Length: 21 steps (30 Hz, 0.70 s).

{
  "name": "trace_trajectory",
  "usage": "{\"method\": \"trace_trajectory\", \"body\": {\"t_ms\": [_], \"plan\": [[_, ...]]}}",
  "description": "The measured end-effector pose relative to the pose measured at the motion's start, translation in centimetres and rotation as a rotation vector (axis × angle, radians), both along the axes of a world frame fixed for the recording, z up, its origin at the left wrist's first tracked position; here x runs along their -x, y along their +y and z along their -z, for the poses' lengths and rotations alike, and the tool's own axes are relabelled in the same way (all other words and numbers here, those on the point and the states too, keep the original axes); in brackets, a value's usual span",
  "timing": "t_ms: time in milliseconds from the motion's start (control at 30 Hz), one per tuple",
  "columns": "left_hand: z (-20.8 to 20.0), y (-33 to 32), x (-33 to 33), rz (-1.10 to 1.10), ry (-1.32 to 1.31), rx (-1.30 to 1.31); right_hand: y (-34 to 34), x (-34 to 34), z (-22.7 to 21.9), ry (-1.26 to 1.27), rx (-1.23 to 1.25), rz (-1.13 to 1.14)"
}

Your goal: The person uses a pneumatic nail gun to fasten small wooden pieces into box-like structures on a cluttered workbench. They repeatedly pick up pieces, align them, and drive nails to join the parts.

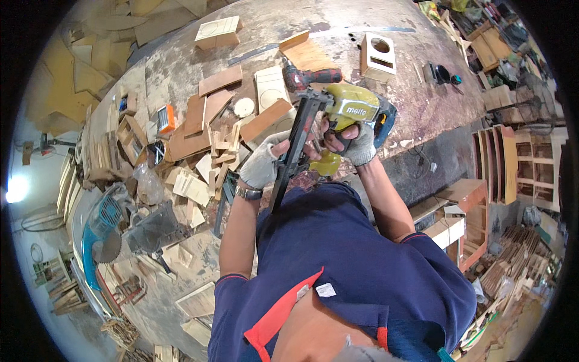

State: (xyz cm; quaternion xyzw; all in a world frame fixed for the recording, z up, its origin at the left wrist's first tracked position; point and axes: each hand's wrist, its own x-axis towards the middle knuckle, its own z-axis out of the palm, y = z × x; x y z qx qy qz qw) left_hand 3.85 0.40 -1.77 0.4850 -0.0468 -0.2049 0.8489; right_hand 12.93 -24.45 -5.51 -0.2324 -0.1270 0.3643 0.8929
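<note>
Both of my hands hold a yellow-green and black nail gun in front of my body, above the near edge of the workbench. My right hand, in a white glove with bare fingertips, is closed around its handle. My left hand, gloved the same way, grips the long black magazine, its fingers partly hidden behind it. A red and black cordless drill lies just beyond the nail gun. Beside my left hand are a reddish board and a pale wooden panel.
On the bench stand a wooden box with a round hole and another wooden box. A steel ruler lies between them. Offcuts are heaped at left, near a blue circular-bladed saw. A wooden cabinet frame stands at right.
</note>
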Motion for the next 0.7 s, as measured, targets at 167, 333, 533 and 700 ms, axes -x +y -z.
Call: {"method": "trace_trajectory", "body": {"t_ms": [167, 333, 533, 700], "plan": [[-0.3, 0.0, -1.2, 0.067, -0.081, 0.037, 0.1, -0.3, 0.8, 0.015, -0.003, 0.018], [0.3, 0.2, -1.3, 0.026, -0.017, -0.019, 0.6, -1.3, 2.5, 0.023, -0.030, 0.035], [4.1, 1.3, 0.1, -0.106, -0.125, 0.027, 0.8, -3.5, 5.4, 0.119, -0.111, 0.009], [8.3, 1.2, 0.8, -0.441, -0.053, -0.130, 3.8, -4.4, 7.5, 0.269, -0.054, -0.081]]}}
